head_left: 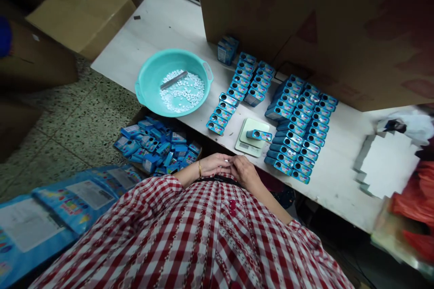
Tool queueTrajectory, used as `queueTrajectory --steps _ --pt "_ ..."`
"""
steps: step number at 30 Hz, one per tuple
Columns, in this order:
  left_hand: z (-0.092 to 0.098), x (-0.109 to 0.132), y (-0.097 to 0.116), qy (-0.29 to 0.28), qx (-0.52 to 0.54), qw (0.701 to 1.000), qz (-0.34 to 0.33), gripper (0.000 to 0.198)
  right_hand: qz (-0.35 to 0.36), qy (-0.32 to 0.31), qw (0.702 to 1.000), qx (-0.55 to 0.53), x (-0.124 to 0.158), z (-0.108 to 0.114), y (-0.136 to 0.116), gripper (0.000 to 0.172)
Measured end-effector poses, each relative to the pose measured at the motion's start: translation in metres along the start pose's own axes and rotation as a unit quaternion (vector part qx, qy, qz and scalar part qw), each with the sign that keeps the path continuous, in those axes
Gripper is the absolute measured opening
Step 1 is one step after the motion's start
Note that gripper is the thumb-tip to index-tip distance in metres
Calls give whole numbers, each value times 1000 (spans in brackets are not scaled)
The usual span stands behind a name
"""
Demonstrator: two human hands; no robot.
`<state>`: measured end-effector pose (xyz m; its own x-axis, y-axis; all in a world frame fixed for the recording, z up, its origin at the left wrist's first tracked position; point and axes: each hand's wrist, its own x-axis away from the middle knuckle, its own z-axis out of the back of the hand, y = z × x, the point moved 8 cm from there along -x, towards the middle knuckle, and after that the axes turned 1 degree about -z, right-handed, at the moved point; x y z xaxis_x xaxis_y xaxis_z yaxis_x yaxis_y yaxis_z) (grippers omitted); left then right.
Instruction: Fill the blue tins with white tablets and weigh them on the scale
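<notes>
Close to my body, at the table's front edge, my left hand [216, 165] and my right hand [244, 172] meet with their fingers closed together. A small pale bit shows between the fingertips, too small to name. Just beyond them sits a pale kitchen scale [252, 137], with one blue tin [259, 135] lying on it, a round dark hole in its top. To the left stands a turquoise basin [149, 86] holding many small white tablets [190, 95] and a grey strip [174, 80].
Rows of blue tins [291, 131] stand right of the scale, more [237, 81] behind it. Below the basin, an open box is full of loose blue tins [159, 144]. A large cardboard box [305, 22] borders the white table [339, 176]. Blue printed packs [77, 198] lie at lower left.
</notes>
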<state>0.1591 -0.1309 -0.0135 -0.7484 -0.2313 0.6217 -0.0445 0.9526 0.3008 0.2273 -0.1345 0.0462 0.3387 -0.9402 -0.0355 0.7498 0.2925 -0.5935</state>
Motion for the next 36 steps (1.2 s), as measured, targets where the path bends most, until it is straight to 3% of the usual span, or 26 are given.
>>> queueTrajectory --steps 5,9,13,16,20,23,30,33,36 --pt "-14 -17 -5 24 -1 1000 -6 30 1 -9 998 -69 12 22 20 12" --pt "-22 -26 -6 46 21 998 -34 29 -43 50 992 -104 30 54 60 8" --pt "-9 -26 -7 128 87 983 -100 16 -116 122 981 -98 46 86 115 7" --pt "3 -23 -12 179 125 967 -131 11 -135 150 976 -84 45 102 136 8" --pt "9 -21 -13 193 132 962 -140 9 -119 199 969 -81 30 114 131 9" --pt "11 -20 -10 192 128 964 -134 10 -101 207 971 -62 13 110 120 8" --pt "17 -13 -1 190 112 968 -120 11 -40 139 986 81 -25 81 111 14" --pt "23 -10 1 190 112 968 -116 11 -50 149 984 87 -19 85 114 16" --pt "29 -8 2 190 119 969 -107 12 -91 210 971 71 2 102 123 16"
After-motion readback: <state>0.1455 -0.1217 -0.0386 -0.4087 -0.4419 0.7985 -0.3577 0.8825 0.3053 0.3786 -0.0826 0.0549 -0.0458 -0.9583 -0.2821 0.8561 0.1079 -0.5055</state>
